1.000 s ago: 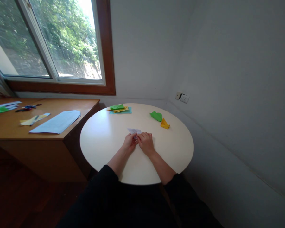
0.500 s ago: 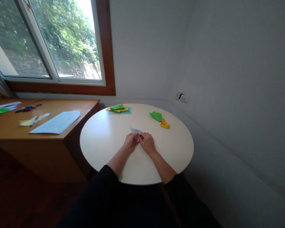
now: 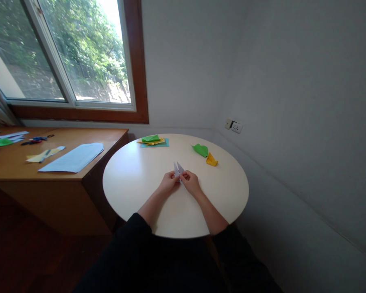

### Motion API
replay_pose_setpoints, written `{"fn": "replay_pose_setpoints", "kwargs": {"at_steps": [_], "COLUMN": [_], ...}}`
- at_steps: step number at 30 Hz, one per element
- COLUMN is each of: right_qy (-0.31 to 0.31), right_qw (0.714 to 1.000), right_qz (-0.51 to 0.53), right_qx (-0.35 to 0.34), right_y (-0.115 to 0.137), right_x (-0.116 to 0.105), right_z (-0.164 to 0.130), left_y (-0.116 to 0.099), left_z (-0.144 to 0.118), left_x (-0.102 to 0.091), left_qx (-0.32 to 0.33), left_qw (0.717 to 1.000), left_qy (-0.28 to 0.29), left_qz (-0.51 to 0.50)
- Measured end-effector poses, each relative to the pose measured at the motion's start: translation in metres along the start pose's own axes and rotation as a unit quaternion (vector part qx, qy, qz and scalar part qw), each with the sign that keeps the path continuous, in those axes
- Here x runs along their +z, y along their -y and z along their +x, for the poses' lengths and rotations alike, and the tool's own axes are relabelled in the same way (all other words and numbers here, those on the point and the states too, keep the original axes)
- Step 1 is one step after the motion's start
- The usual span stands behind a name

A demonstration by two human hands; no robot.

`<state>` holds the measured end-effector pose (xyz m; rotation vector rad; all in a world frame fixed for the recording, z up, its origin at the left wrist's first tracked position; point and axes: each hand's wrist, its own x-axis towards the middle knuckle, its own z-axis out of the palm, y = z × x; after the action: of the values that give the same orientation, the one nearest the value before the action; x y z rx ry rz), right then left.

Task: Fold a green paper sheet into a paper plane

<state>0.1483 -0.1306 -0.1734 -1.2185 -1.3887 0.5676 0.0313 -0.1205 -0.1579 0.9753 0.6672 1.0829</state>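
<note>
Two hands are meeting over the round table [image 3: 134, 179], and between them we are holding a small piece of white paper [image 3: 178, 167], lifted just off the tabletop near its middle. We are pinching the paper's lower edge with the fingertips of our left hand [image 3: 169, 182] and of our right hand [image 3: 190, 182], the two sets of fingers almost touching each other, so that its two pointed flaps are standing up and slightly apart above our knuckles. Holding it low and from both sides in this way is keeping the folds together while leaving the points free, as far as we can judge; the paper is too small for us to tell how many layers it has. Further across the table, toward the wall, a green folded shape [image 3: 200, 149] and a yellow folded shape [image 3: 211, 160] are lying just beside each other, well apart from our hands, probably set out of the way. At the table's far left edge a small stack of coloured sheets [image 3: 153, 141] is lying flat. To the left of the table a wooden desk [image 3: 49, 171] is carrying a pale blue sheet [image 3: 73, 156] and some scraps, all out of reach.
</note>
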Motion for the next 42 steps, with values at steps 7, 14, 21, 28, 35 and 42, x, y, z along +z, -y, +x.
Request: {"fn": "replay_pose_setpoints", "kwargs": {"at_steps": [7, 14, 21, 28, 35, 42], "right_qy": [-0.017, -0.043, -0.017, -0.005, -0.005, 0.004], "right_qw": [0.997, 0.993, 0.983, 0.983, 0.983, 0.982], "right_qz": [0.067, 0.094, 0.161, 0.164, 0.165, 0.169], "right_qx": [0.034, 0.052, 0.089, 0.079, 0.08, 0.08], "right_y": [-0.011, -0.01, -0.012, -0.013, -0.015, -0.014], "right_x": [-0.002, -0.005, -0.008, -0.01, -0.01, -0.01], "right_z": [0.005, 0.005, 0.008, 0.007, 0.008, 0.007], "left_y": [0.003, 0.0, -0.003, -0.002, -0.001, -0.001], "left_z": [0.003, 0.001, -0.002, -0.002, 0.0, -0.002], "left_x": [-0.002, 0.0, 0.001, -0.001, 0.0, -0.001], "left_qx": [0.016, 0.012, 0.016, 0.01, 0.022, 0.031], "left_qw": [0.999, 0.998, 0.999, 0.999, 0.999, 0.998], "left_qy": [-0.019, -0.035, -0.015, -0.012, -0.03, -0.03], "left_qz": [0.023, 0.043, 0.046, 0.032, 0.026, 0.04]}}
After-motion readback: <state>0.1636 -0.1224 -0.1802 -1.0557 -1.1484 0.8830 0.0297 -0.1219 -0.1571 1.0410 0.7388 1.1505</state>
